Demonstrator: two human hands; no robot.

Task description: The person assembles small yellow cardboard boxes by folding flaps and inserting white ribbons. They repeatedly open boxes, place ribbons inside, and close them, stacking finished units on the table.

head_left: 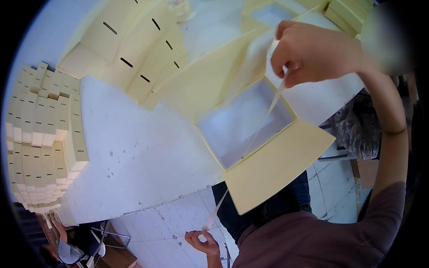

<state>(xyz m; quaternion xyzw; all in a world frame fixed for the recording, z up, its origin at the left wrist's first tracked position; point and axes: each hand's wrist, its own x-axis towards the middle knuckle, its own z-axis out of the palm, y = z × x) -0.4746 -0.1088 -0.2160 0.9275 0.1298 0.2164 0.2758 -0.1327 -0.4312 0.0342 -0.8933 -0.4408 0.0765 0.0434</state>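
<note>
An open cream cardboard box (241, 118) with a pale inside sits at the table's near edge, its flap (279, 165) folded out over my lap. A thin whitish ribbon (276, 99) runs slantwise across the box's inside down to a small dark spot by the near wall, and a length of it comes out below the flap. My right hand (313, 53), closed and raised above the box's far right corner, grips the upper end. Below the table edge, my left hand (203, 243) pinches the lower length between thumb and finger.
Cream boxes with dark slots (125, 49) stand in rows at the back left. A tall stack of similar boxes (42, 125) fills the far left. More box pieces (346, 15) lie at the back right. Another person (69, 250) sits at the lower left.
</note>
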